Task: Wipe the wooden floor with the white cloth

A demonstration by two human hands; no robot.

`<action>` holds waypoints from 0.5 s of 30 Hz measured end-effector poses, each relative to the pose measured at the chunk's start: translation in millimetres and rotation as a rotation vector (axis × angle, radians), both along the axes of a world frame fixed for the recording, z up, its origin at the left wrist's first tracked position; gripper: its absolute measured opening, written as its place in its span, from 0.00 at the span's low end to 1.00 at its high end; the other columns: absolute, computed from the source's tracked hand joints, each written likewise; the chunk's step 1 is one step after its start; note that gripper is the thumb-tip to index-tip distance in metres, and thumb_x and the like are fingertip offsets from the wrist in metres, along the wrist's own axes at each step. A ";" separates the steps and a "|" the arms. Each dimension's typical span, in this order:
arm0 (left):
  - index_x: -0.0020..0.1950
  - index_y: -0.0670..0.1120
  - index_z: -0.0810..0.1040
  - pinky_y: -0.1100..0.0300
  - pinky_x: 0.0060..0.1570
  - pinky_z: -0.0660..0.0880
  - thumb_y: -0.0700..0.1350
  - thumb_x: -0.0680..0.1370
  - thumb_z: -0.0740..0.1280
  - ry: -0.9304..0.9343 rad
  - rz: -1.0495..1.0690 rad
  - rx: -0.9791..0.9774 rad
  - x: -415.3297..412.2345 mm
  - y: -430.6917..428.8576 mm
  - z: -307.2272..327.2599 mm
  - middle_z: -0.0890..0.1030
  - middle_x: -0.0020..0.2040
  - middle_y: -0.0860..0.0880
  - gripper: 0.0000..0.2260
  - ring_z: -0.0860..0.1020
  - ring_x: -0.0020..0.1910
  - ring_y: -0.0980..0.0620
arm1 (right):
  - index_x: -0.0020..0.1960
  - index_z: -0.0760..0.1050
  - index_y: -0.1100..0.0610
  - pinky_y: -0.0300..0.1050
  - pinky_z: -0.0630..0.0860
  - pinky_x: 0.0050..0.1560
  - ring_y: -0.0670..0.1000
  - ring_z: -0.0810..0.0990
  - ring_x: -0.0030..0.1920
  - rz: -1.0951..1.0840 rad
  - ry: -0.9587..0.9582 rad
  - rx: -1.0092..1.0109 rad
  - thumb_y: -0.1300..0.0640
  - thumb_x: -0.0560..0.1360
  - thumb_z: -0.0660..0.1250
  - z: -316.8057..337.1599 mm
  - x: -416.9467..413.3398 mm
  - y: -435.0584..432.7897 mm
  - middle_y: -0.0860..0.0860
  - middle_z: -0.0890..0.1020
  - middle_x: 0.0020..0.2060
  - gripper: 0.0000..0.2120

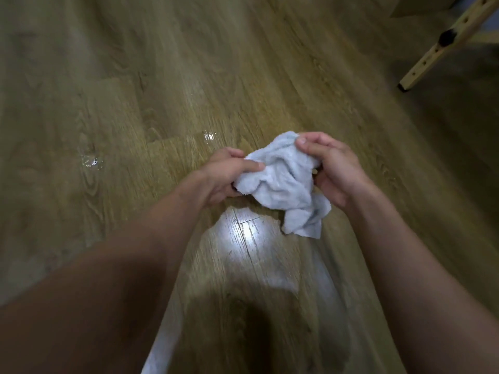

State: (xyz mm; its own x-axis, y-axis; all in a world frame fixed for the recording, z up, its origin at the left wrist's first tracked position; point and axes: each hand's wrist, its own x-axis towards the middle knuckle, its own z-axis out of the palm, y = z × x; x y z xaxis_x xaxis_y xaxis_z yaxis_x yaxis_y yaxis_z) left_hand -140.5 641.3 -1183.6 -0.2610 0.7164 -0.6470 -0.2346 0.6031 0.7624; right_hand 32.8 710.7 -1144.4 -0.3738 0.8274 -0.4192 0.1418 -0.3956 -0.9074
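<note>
A crumpled white cloth (283, 182) hangs between both hands above the wooden floor (189, 76), one corner drooping low at the right. My left hand (224, 174) grips its left edge, thumb on top. My right hand (332, 168) pinches the upper right part, fingers curled round the fabric. Small wet patches glisten on the floor (91, 161) to the left and just beyond the cloth (209, 136).
A pale wooden furniture leg (442, 44) with holes and a dark knob slants down at the top right, its foot on the floor. A bright light reflection (243, 230) lies on the planks below the cloth.
</note>
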 end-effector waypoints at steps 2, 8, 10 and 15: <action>0.56 0.42 0.79 0.48 0.51 0.79 0.41 0.67 0.76 -0.085 -0.033 0.037 -12.4 5.5 15.1 0.83 0.53 0.43 0.18 0.82 0.52 0.44 | 0.43 0.77 0.53 0.46 0.74 0.45 0.47 0.78 0.42 -0.004 0.044 0.040 0.60 0.75 0.69 14.7 -7.1 9.4 0.49 0.81 0.39 0.03; 0.51 0.43 0.77 0.51 0.45 0.78 0.39 0.77 0.67 -0.143 0.358 0.525 -35.1 31.6 69.7 0.82 0.48 0.43 0.04 0.81 0.45 0.48 | 0.42 0.76 0.54 0.39 0.71 0.32 0.45 0.76 0.33 -0.046 0.107 0.356 0.60 0.74 0.69 56.9 -59.6 32.7 0.48 0.80 0.33 0.03; 0.46 0.43 0.78 0.54 0.40 0.77 0.39 0.76 0.68 -0.053 0.431 0.686 -38.6 34.1 92.1 0.82 0.44 0.44 0.01 0.80 0.42 0.48 | 0.45 0.77 0.57 0.42 0.74 0.37 0.47 0.78 0.38 -0.063 0.239 0.492 0.60 0.73 0.70 74.4 -71.3 37.4 0.50 0.81 0.37 0.02; 0.45 0.43 0.82 0.60 0.37 0.73 0.39 0.73 0.72 0.198 0.128 0.790 -65.1 21.7 133.9 0.82 0.37 0.49 0.02 0.78 0.36 0.53 | 0.44 0.77 0.52 0.44 0.73 0.41 0.47 0.77 0.42 -0.056 0.273 0.631 0.59 0.72 0.70 88.4 -52.5 35.1 0.47 0.80 0.39 0.03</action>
